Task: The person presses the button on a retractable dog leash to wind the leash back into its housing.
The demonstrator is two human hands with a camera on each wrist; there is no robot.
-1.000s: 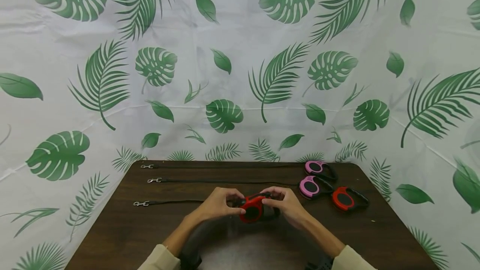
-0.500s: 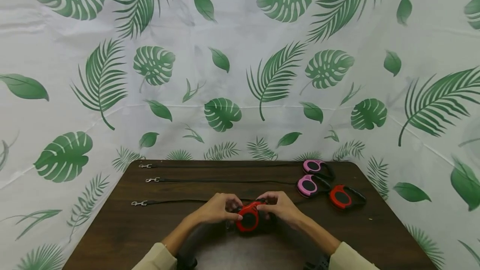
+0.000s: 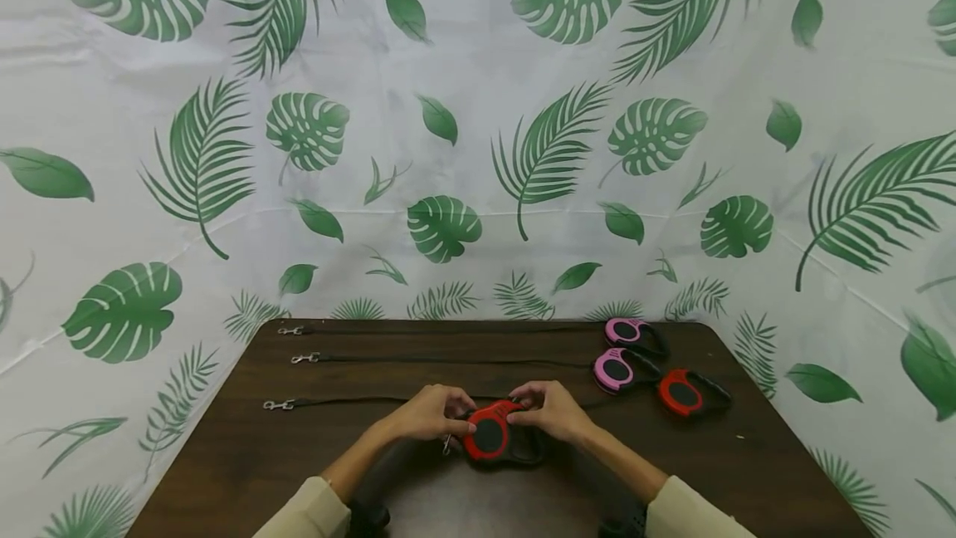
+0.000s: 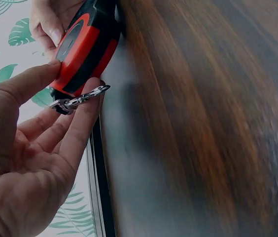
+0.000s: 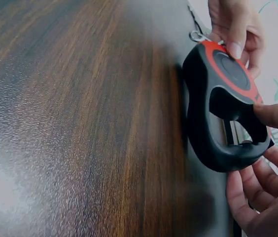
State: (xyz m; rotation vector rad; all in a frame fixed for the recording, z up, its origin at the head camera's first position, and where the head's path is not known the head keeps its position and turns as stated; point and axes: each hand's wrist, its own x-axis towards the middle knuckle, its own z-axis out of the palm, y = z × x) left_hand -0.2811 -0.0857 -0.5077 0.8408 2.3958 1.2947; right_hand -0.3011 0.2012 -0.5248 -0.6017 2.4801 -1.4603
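Observation:
Both hands hold a red and black retractable dog leash (image 3: 489,432) over the near middle of the table. My left hand (image 3: 433,415) pinches its red casing at the left end, thumb on the face and fingers beneath. A metal snap hook (image 4: 82,98) hangs by the left fingers in the left wrist view. My right hand (image 3: 551,412) grips the leash's upper right part, thumb on the near face. In the right wrist view, the black loop handle (image 5: 227,148) shows, with the right fingers behind and under it.
Two pink leashes (image 3: 617,370) and another red leash (image 3: 681,393) lie at the right of the dark wooden table (image 3: 224,471). Their black cords run left to metal snap hooks (image 3: 280,405). A leaf-print cloth (image 3: 478,148) hangs behind the table.
The held red leash has come nearer and slightly left, and turned so its round face and loop handle show more. Its snap hook now shows below the left hand.

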